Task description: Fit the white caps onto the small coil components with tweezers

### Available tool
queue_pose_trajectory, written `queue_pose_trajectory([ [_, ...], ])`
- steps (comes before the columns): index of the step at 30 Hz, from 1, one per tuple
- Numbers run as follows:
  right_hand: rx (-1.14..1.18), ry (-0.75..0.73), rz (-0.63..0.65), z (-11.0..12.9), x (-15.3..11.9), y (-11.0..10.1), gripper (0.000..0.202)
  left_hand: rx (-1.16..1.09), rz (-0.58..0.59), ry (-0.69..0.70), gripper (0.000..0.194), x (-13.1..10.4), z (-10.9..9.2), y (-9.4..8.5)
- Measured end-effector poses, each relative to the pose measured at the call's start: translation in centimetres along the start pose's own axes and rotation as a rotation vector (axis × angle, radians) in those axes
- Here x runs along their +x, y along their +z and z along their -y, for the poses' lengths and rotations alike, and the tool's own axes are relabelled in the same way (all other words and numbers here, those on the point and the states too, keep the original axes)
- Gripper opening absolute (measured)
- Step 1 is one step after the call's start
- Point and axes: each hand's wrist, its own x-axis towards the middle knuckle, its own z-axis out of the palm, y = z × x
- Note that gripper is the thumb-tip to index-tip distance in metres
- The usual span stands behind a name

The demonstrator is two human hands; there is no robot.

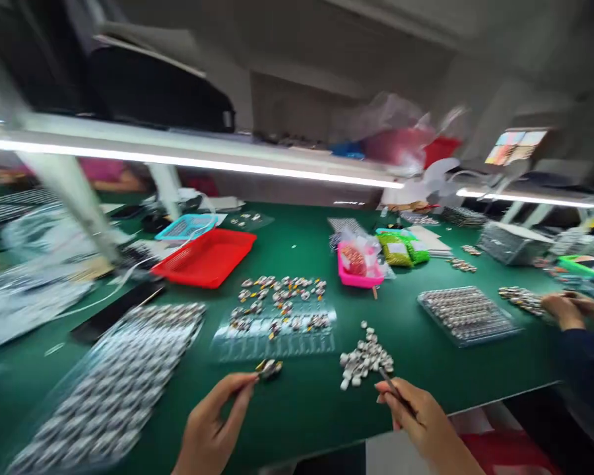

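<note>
A left hand [210,422] is holding a small part [270,369] just on the near side of a clear tray [277,344], its fingers pinching the part's left end, while a right hand [423,419] is gripping a slim dark tool [396,392], fingers closing around its shaft. The step in hand appears to be working at the pile [369,356] of white pieces lying to the tray's right, where the tool's tip is reaching the near edge; singling out one piece there would be calling for a steady, precise tip. The part is lying roughly level, its long axis running left to right, its free end pointing right; finer detail is blurring. The tool is slanting, its tip pointing away and leftward. A red basket [208,258] is sitting beyond the tray to the left, a pink basket [360,276] beyond it to the right. Far to its right, a co-worker's hands [567,309] are working over the same green worktop [297,422].
</note>
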Motion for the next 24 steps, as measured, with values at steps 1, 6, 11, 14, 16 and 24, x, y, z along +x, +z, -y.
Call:
queue_pose_trajectory([
  [1, 0.016, -0.008, 0.008, 0.6, -0.5, 1.4, 0.042, -0.013, 0.02, -0.01, 0.022, -0.4, 0.2, -0.7],
  [6, 0.095, -0.049, 0.035, 3.4, -2.2, 7.5, 0.039, 0.076, 0.118, -0.054, 0.024, -1.5, 1.0, -2.9],
  [11, -0.041, -0.137, 0.048, 5.4, -0.7, 11.3, 0.029, 0.221, 0.244, -0.068, 0.024, -0.4, 1.6, -2.5],
  [14, -0.173, -0.181, 0.034, 6.9, 2.8, 13.0, 0.027, 0.256, 0.309, -0.066, 0.033, 1.4, 1.9, -0.7],
  [16, -0.241, -0.199, 0.012, 7.9, 5.6, 14.3, 0.026, 0.263, 0.356, -0.06, 0.039, 2.4, 2.2, 0.5],
  [24, -0.258, -0.154, 0.2, 8.5, 9.9, 16.6, 0.017, 0.186, 0.528, -0.083, 0.02, 3.1, 2.7, 1.2],
])
